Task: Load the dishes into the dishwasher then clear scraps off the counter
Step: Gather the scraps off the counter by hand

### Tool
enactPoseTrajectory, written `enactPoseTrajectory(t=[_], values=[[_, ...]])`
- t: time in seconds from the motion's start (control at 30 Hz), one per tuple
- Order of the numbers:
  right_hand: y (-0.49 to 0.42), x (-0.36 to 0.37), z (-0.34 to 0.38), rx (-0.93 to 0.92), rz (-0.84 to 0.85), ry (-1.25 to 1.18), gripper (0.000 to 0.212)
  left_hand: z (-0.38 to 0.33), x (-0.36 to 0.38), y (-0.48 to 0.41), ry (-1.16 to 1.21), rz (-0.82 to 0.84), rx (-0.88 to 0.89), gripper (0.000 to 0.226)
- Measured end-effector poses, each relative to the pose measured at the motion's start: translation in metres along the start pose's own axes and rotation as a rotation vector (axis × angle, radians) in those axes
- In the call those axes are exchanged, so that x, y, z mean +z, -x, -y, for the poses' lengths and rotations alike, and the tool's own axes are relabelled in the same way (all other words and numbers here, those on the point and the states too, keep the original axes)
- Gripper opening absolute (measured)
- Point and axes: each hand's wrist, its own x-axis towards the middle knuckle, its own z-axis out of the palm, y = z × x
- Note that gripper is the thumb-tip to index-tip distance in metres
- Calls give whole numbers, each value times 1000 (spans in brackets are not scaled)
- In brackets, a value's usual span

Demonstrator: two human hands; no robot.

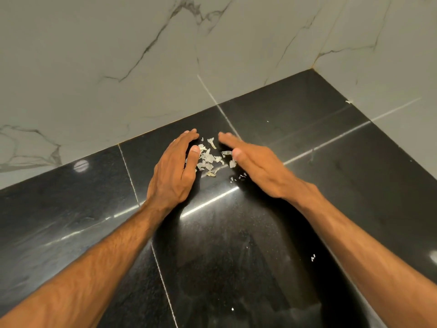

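A small heap of pale scraps (209,159) lies on the black stone counter (307,150), close to the back wall. My left hand (173,169) stands on its edge left of the heap, fingers straight and together, thumb touching the scraps. My right hand (254,162) stands the same way on the right side of the heap, fingers straight. The two hands cup the heap between them without gripping anything. A few scraps (240,177) lie loose just under my right palm.
A grey marble wall (142,67) rises behind the counter and another meets it at the right corner (313,67). Tiny white crumbs (313,257) lie on the near counter, one more crumb (348,101) by the right wall.
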Motion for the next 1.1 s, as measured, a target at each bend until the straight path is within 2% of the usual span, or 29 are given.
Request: enactPoseTrajectory(t=[0.1, 0.13, 0.23, 0.4, 0.6, 0.8, 1.0, 1.1], values=[[-10, -20, -17, 129, -216, 13, 50, 0, 0, 1, 0, -6, 1, 48], [-16, -24, -23, 189, -235, 63, 52, 0, 0, 1, 4, -7, 1, 47], [-35, -11, -22, 211, -134, 263, 60, 1, 1, 1, 9, -4, -1, 48], [-34, 36, 14, 9, 2, 305, 62, 0, 0, 1, 1, -8, -15, 50], [-10, 55, 37, -144, -5, 173, 50, -3, -2, 2, -49, 95, 56, 49], [8, 61, 59, -63, -51, 214, 45, 1, -3, 11, -105, 172, 95, 52], [60, 76, 81, -10, -61, 96, 27, -14, -13, 86, -26, 219, 150, 50], [100, 86, 91, -12, -55, -105, 33, -27, -21, 134, 148, 255, 116, 51]])
